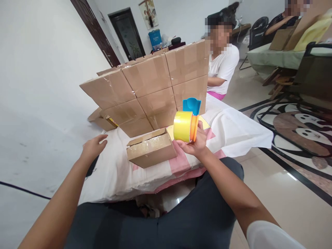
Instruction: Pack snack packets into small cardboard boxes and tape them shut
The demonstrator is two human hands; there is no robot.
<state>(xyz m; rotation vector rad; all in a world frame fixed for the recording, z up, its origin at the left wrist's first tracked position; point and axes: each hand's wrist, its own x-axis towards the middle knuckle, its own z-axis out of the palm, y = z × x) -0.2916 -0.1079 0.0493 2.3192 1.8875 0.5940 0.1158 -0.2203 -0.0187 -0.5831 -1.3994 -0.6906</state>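
My right hand grips a tape dispenser, orange with a blue end piece, which carries a wide roll of yellow tape. I hold it above the table, just right of a small cardboard box. That box lies on the cloth with its top flap slightly raised and clear tape on it. My left hand hovers over the left side of the table with its fingers apart and nothing in them. A pale yellow sheet lies partly hidden behind the dispenser.
Stacked, taped cartons form a wall across the table. Another carton lies at the left, by the white wall. A white and pink cloth covers the table. One person in white sits behind the stack; another is at the far right.
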